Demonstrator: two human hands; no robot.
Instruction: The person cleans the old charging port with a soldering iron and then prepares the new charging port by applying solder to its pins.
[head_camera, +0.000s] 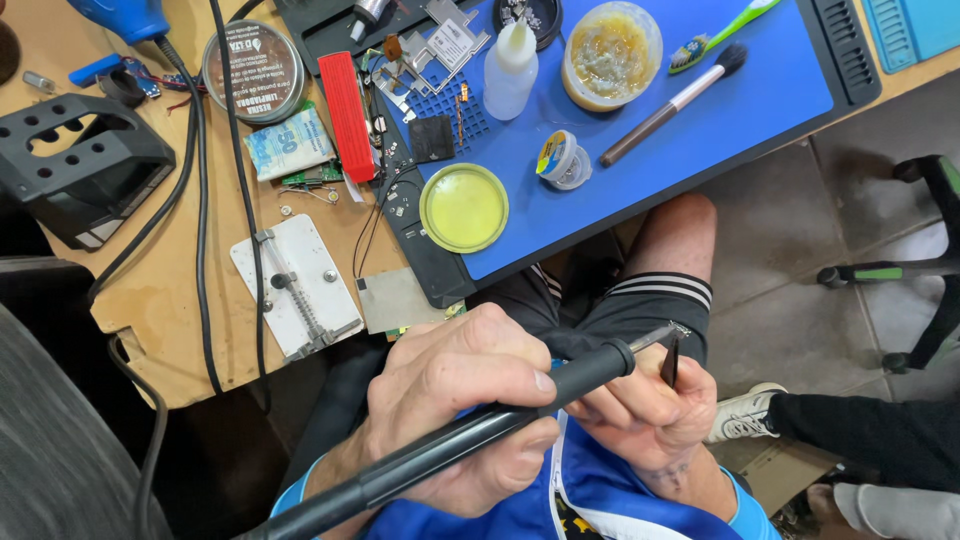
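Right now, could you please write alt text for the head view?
A left hand grips a black soldering iron, its tip touching a small dark part pinched in the right hand. Above them, a blue mat holds a yellow lid, bottle and brush.

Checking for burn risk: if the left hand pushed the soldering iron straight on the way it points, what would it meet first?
Probably the small dark piece pinched in the right hand: the left hand aims the soldering iron tip right beside it, though depth is unclear.
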